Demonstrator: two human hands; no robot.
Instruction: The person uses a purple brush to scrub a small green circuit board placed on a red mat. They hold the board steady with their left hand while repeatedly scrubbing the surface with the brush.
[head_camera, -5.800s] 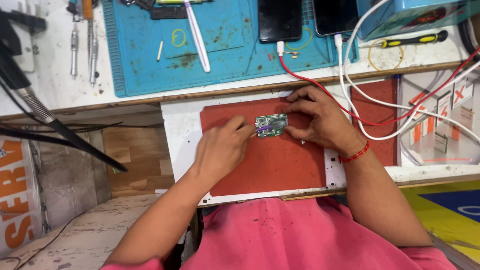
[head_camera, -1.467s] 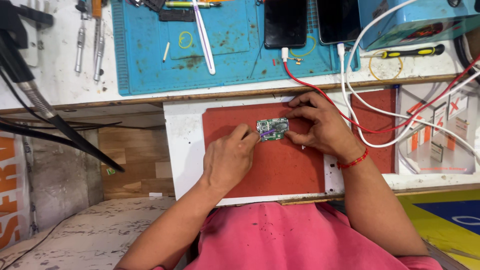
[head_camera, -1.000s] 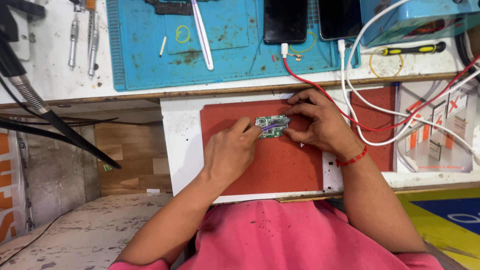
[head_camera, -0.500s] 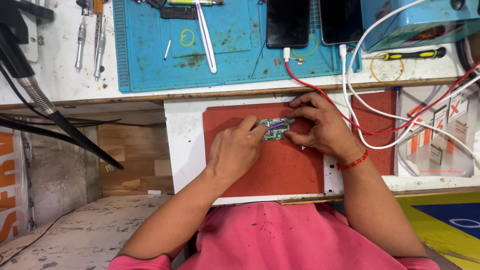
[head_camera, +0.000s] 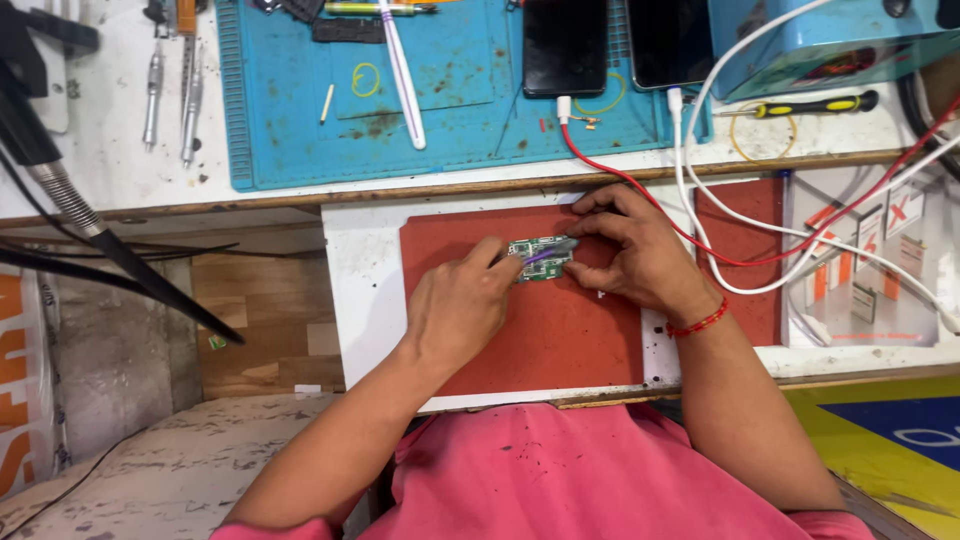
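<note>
A white worktop (head_camera: 120, 150) was seen stretching across the far side, and a large blue silicone work mat (head_camera: 300, 120) was laid along its far edge. Nearer the person, a white board (head_camera: 360, 300) was set against the worktop's near edge, and on it a flat red rubber mat (head_camera: 560, 330) was spread, reaching from the board's middle toward its right edge. Two dark smartphones (head_camera: 565, 45) were parked side by side at the far right corner of the blue mat, with a red cable (head_camera: 640, 185) and white cables (head_camera: 700, 200) trailed from them across the right side of the board. A white pen-shaped tool (head_camera: 400, 70) was left lying on the blue mat, and a yellow-and-black screwdriver (head_camera: 815, 103) was left on the worktop to the right of the phones.

The left hand (head_camera: 460, 310) was brought onto the red mat, its fingers pinched together on a thin purple-tipped tool (head_camera: 545, 256), whose tip was laid across the board. The right hand (head_camera: 640, 255) was set just beside it, fingertips pressed down on the right end of a small green circuit board (head_camera: 535, 258), holding it flat. The circuit board was found near the far edge of the red mat, about midway along, between the two hands.
</note>
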